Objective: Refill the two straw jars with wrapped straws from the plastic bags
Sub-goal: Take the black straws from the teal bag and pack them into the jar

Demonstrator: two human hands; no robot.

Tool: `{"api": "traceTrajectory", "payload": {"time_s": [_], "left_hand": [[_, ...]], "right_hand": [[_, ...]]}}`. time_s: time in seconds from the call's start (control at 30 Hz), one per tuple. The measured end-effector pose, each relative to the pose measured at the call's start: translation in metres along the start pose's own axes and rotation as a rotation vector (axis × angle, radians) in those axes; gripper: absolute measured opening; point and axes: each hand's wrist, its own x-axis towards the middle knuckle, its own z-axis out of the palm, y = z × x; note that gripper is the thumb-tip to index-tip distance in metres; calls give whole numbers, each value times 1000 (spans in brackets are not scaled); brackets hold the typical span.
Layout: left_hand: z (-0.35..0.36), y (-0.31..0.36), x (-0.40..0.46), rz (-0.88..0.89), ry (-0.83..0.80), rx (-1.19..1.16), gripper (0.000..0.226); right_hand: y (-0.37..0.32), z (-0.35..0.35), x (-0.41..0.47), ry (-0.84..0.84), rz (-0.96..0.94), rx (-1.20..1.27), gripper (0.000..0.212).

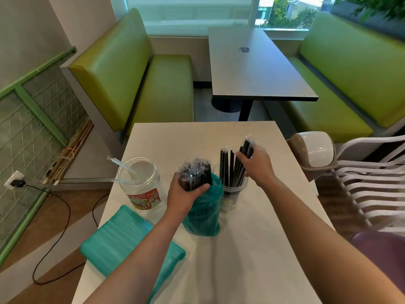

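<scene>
Left hand [186, 191] grips my upright bag [202, 216] of straws, right hand [255, 165] pinches a bunch [247, 147] directly above the right jar [232, 194], tips pointing down.

On a white table [175, 139] the left hand [186, 194] grips the top of an upright teal plastic bag [203, 216] — a bundle of black wrapped straws [195, 172] sticks out above its fingers. Just to the right stands a clear jar [232, 194] partly filled with black straws, and the right hand [256, 165] holds a few more black straws [247, 145] over its mouth. To the left sits a wider jar [142, 187] with a red label — only a couple of clear wrapped straws [122, 164] inside. A second teal bag [122, 240] lies flat near the table's left edge.
</scene>
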Motion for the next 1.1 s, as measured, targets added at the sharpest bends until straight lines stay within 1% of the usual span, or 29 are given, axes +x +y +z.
{"api": "traceTrajectory", "payload": {"time_s": [0.13, 0.2, 0.27, 0.3, 0.43, 0.5, 0.53, 0.6, 0.67, 0.73, 0.77, 0.8, 0.83, 0.87, 0.93, 1.0, 1.03, 1.1], "left_hand": [[0, 0, 0, -2, -2, -4, 68], [0, 1, 0, -2, -6, -7, 68], [-1, 1, 0, -4, -10, -11, 67], [-1, 2, -1, -4, -11, -18, 66], [-3, 2, -1, -10, -12, -29, 67], [-3, 2, -2, -7, -14, -37, 65], [-3, 2, -3, -6, -14, -43, 64], [-4, 2, -3, -9, -14, -45, 63], [-5, 1, -3, -14, -15, -40, 62], [-6, 1, -4, -19, -15, -38, 61], [-5, 1, -4, -20, -14, -34, 60], [-5, 1, -5, -18, -12, -27, 60], [-5, 1, -5, -15, -11, -20, 60], [-5, 0, -5, -12, -11, -13, 60], [-5, -1, -5, -5, -16, 0, 62], [-6, -3, -6, -6, -22, 6, 65], [-7, -4, -6, -8, -26, 2, 65], [-7, -4, -7, -15, -30, -20, 64]], "right_hand": [[15, 13, 1, -14, 83, -18, 38], [15, 17, 1, -20, 106, 21, 41], [15, 20, 2, 9, 106, 53, 47], [14, 21, 2, 23, 102, 54, 47], [20, 29, 3, -11, 76, -11, 23], [23, 29, 1, -27, 83, 10, 23], [22, 28, -1, -18, 81, 38, 29], [17, 25, -10, 34, 53, 77, 47], [9, 22, -22, 120, 2, 116, 54], [1, 22, -38, 196, -53, 155, 47], [-3, 23, -44, 199, -83, 167, 39], [-7, 25, -49, 169, -108, 179, 33], [-9, 29, -52, 103, -121, 187, 30], [-12, 32, -56, 13, -126, 190, 33], [-15, 36, -61, -184, -105, 197, 51], [-13, 38, -63, -346, -73, 205, 69], [-12, 39, -63, -393, -73, 202, 75], [-9, 39, -63, -411, -104, 168, 77]]}}
